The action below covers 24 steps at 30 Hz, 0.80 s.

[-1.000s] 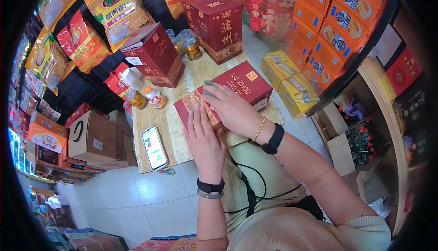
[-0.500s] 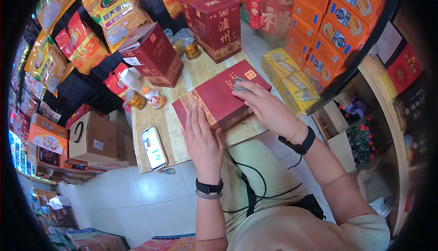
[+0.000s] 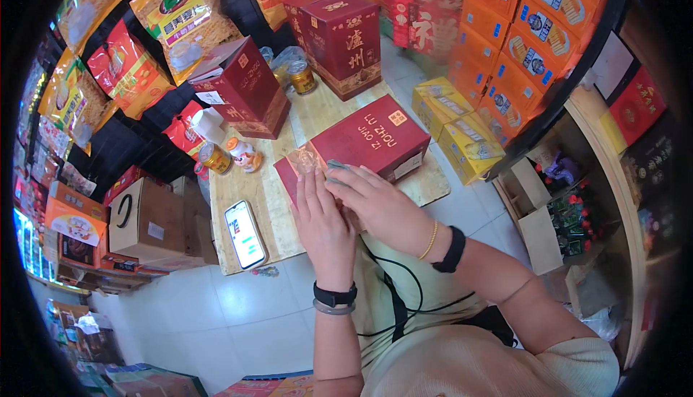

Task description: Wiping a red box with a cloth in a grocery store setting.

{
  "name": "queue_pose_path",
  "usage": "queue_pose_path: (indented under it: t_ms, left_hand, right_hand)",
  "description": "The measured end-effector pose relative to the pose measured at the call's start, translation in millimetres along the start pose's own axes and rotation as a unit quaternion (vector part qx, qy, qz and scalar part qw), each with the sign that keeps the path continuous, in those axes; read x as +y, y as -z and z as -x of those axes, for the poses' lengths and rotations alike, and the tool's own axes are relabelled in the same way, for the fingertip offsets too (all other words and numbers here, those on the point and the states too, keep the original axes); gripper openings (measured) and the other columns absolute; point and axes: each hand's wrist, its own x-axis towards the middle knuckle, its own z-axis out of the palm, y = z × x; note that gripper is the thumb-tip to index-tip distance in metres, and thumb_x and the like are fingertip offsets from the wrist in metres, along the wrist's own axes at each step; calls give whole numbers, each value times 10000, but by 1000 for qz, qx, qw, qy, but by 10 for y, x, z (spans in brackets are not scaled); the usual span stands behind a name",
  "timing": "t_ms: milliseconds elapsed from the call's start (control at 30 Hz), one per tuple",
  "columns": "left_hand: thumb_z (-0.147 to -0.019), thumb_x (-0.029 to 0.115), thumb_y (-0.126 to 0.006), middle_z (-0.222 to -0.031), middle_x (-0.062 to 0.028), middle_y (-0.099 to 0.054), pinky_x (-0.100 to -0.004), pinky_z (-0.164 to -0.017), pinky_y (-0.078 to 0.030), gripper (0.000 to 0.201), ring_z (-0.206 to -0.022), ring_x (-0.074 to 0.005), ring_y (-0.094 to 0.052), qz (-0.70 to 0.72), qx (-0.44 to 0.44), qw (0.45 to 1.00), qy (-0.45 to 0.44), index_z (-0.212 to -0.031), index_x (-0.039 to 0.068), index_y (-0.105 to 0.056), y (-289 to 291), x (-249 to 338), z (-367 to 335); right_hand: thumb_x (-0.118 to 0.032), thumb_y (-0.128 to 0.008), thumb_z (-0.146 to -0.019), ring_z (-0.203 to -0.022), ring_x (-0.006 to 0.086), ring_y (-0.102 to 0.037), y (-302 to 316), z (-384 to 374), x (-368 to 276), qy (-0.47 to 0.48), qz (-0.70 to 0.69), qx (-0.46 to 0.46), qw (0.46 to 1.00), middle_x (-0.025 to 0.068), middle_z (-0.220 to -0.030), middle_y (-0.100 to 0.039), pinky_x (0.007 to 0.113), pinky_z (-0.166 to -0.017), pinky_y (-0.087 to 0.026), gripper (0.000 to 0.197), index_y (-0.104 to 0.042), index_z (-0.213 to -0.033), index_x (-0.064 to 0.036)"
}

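Fingers (image 3: pixel 312 188) of our left hand (image 3: pixel 323 225) lie extended on the red box (image 3: pixel 346 143); our right hand (image 3: pixel 386 206) grips a grey cloth (image 3: pixel 337 165). Leftward, bare worktop (image 3: pixel 280 234) reaches the front edge.

smooth cardboard box (image 3: pixel 361 148), wooden tabletop (image 3: pixel 280 234)

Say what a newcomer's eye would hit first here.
First, the maroon gift box lying on the wooden table, centre, the left hand laid on it and the right hand over it with a grey cloth-like piece at its fingertips. Then the stack of orange cartons towering at upper right. Last, the lit smartphone at the table's near-left corner.
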Motion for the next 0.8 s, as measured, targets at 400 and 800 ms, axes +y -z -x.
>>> queue_pose_path:
  t_ms: [400,800]
  left_hand:
    - [-824,53,-784,-1574,-200,-471,-488,-1235,-363,798,-1483,-407,-412,-14,2,1000,-1,-1538,-8,-433,30,70,-17]
    - [-841,57,-771,-1576,-211,-468,-493,-1225,-369,778,-1473,-405,-424,-8,4,1000,-16,-1534,-24,-428,36,68,-36]
  right_hand:
    - [72,-544,-886,-1393,355,-523,721,234,679,-71,78,9,994,193,-1443,-564,452,-1190,-412,464,-592,-1346,22]
    - [41,-562,-861,-1417,468,-465,138,-241,788,-60,161,50,984,247,-1475,-522,513,-1216,-374,495,-577,-1355,75]
